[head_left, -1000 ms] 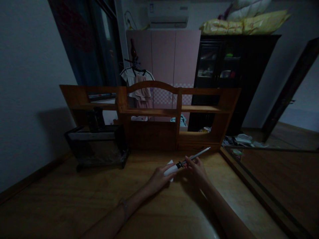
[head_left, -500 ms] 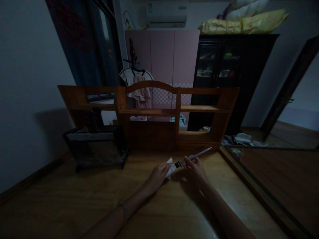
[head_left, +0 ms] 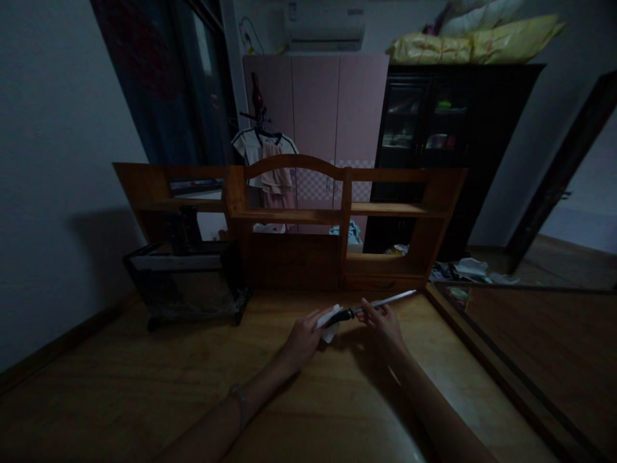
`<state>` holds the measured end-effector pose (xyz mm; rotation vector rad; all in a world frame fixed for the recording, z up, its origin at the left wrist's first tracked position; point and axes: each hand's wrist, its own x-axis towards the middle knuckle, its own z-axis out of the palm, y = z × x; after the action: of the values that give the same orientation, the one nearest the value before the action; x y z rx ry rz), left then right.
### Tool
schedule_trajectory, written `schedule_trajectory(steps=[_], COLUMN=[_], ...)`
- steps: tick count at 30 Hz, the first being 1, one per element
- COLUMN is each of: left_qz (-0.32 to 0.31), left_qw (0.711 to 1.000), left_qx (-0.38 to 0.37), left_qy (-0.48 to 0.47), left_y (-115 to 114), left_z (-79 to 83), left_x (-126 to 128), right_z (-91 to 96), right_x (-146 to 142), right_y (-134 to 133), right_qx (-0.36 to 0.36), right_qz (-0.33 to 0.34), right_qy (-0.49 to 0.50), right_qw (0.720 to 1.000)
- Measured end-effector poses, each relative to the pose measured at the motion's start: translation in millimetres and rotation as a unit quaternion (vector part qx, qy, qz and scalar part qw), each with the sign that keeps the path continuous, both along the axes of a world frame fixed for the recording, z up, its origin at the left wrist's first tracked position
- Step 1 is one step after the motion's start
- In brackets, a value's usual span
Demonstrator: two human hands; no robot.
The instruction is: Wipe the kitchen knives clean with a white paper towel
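A black-handled tool with a long, thin metal rod, which looks like a sharpening steel [head_left: 396, 298], points to the right above the wooden tabletop [head_left: 289, 411]. My right hand [head_left: 383, 329] is closed in a pinch on the rod close to the handle. At the other end my left hand [head_left: 304, 335] presses a white tissue [head_left: 330, 333] against the black handle [head_left: 343, 315]. The thumb and fingers of that hand are closed on the tissue. Part of the handle's end is hidden by the tissue and fingers.
A wooden shelf unit [head_left: 289, 217] stands along the table's far edge. On the left sits a dark-framed glass tank [head_left: 187, 292] with black objects on top. A raised wooden edge [head_left: 477, 347] borders the right. Pink wardrobe [head_left: 315, 109] and black cabinet [head_left: 453, 148] stand behind.
More of the black handle shows now, as the tissue and left hand sit farther toward its end. The rod has tilted flatter and its tip has shifted slightly right.
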<state>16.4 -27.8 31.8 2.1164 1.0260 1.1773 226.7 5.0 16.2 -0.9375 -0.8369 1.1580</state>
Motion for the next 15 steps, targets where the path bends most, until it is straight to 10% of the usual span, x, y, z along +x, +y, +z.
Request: schedule_trajectory(steps=[15], left_qz=[-0.005], left_qw=[0.991], left_qx=[-0.114], left_qy=[-0.074], left_y=[-11.5], left_z=[5.4], left_x=[8.6], right_z=[-1.3], right_x=[-11.1], right_y=[-4.8], right_qx=[0.010], right_qz=[0.014], right_qy=[-0.040], right_qw=[0.999])
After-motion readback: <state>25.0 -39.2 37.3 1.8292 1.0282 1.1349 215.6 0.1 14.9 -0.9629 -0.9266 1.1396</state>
